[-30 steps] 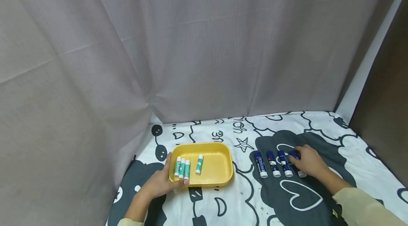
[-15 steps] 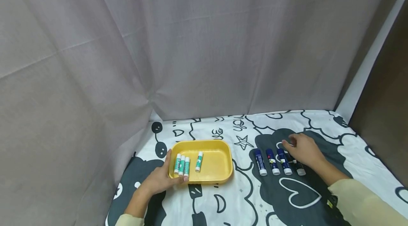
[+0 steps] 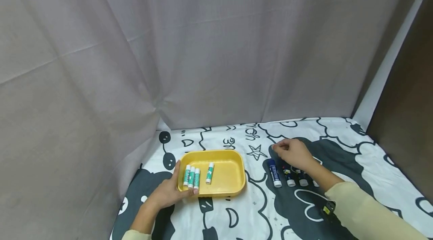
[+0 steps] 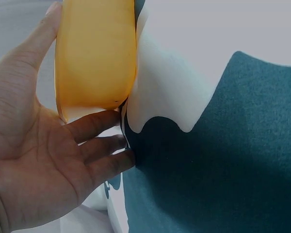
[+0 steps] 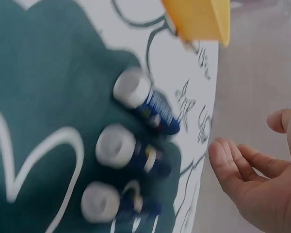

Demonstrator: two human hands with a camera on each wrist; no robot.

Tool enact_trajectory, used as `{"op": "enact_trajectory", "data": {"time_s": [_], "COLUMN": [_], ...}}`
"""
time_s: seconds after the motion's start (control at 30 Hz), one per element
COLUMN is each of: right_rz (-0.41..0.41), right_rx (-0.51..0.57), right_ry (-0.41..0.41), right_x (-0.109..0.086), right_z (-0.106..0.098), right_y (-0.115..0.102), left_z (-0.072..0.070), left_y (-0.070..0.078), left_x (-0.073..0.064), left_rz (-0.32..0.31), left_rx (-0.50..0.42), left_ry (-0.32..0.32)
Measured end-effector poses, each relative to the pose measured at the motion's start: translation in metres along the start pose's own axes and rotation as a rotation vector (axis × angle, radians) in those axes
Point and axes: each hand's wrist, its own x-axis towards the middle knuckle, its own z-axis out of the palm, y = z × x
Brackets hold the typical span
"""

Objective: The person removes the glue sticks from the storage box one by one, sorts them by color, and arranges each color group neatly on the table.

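Observation:
My left hand [image 3: 170, 193] holds the yellow tray [image 3: 230, 191] at its near left corner, thumb on the front side and fingers along the left side. Inside lie several small green-and-white glue sticks; one [image 3: 210, 173] sits apart from the group [image 3: 191, 177] at the left. My right hand [image 3: 295, 154] hovers over a row of larger dark-blue glue sticks with white ends, partly hiding them. The leftmost blue glue stick [image 3: 274, 173] shows whole. In the right wrist view, the right hand [image 5: 262, 174] has loosely bent fingers with nothing between them, beside the blue sticks [image 5: 145, 103].
A white cloth [image 3: 252, 213] with dark printed shapes covers the surface. Behind it hangs a grey curtain [image 3: 216, 63]. A brown panel [image 3: 406, 119] stands along the right side.
My right hand has let go of the rightmost blue glue stick, lifted and moved left over the row. The left hand stays at the tray.

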Motion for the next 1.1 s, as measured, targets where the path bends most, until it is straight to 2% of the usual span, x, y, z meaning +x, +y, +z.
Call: {"op": "enact_trajectory", "data": {"time_s": [0.23, 0.4, 0.63, 0.9, 1.1], "right_rz": [0.081, 0.078, 0.057, 0.085, 0.090], "right_rx": [0.128, 0.195, 0.211, 0.292, 0.282], "right_ry": [-0.112, -0.171, -0.182, -0.204, -0.220], "right_x": [0.009, 0.013, 0.012, 0.018, 0.019], "right_z": [0.029, 0.050, 0.074, 0.102, 0.125], "right_y": [-0.035, -0.056, -0.083, -0.100, -0.111], "left_z": [0.001, 0.000, 0.000, 0.001, 0.002], "left_y": [-0.001, -0.001, 0.000, -0.001, -0.002], "left_x": [0.000, -0.002, 0.000, 0.003, 0.002], "left_rz": [-0.016, -0.018, -0.019, -0.014, -0.007], "left_rx": [-0.008, -0.013, -0.019, -0.023, -0.015], "left_ry": [-0.005, -0.005, -0.010, -0.009, 0.003]}}
